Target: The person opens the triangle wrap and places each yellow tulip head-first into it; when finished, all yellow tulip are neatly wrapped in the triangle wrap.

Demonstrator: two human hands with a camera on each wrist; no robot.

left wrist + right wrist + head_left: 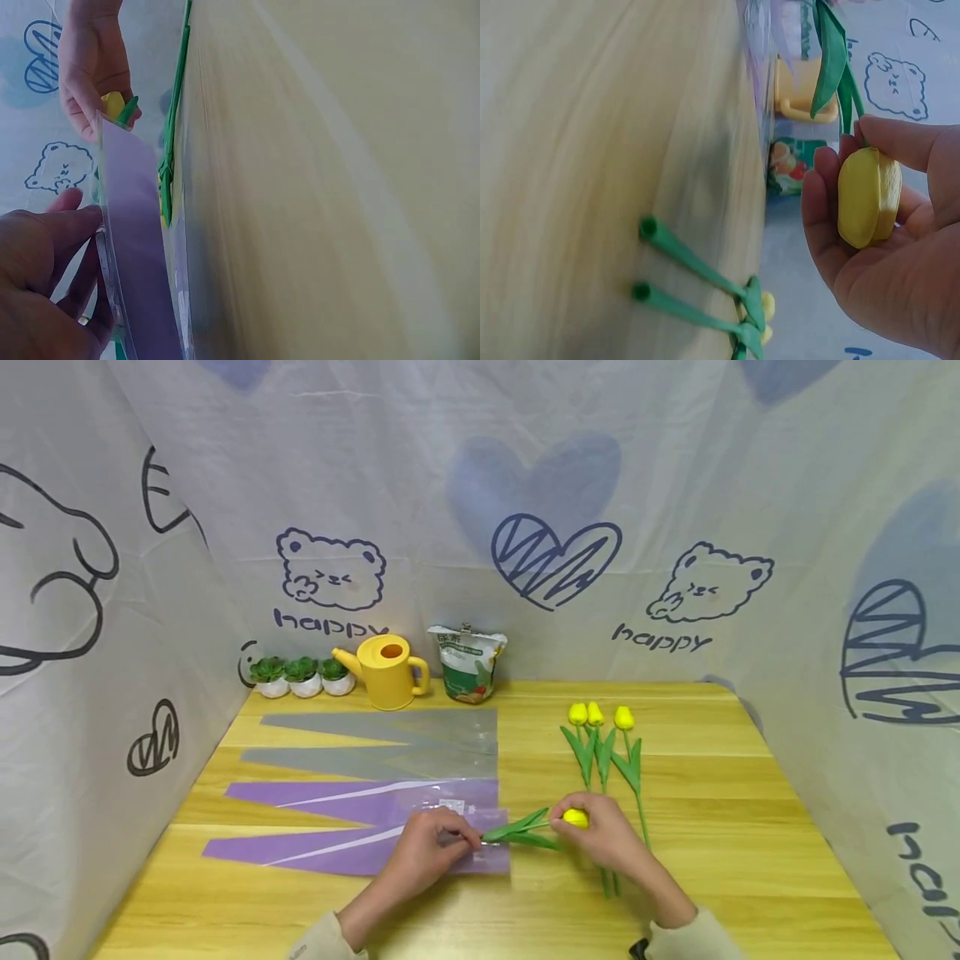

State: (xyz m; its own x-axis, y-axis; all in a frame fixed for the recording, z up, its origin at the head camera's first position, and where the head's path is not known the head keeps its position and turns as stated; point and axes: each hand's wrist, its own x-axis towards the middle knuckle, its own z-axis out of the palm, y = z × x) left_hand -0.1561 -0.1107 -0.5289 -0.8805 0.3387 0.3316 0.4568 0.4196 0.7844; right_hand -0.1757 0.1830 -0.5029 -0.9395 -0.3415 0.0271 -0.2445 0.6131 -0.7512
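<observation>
My right hand (603, 835) pinches an artificial yellow tulip (864, 201) by its green stem just under the bloom. The bloom sits within the palm side of the hand, and the stem with its leaves points left. At the open end of the nearest purple flower sleeve (300, 852), my left hand (431, 845) grips the film's edge between thumb and fingers. In the left wrist view this sleeve (139, 225) is lifted off the table. The tulip's stem end reaches the sleeve's opening; whether it is inside is hard to tell.
Three more yellow tulips (624, 718) lie at the right of the wooden table (735, 827). Another purple sleeve (315, 793) and grey ones (450, 727) lie farther back. Potted succulents (303, 677), a yellow watering can (386, 677) and a clipped bag (467, 664) line the back edge.
</observation>
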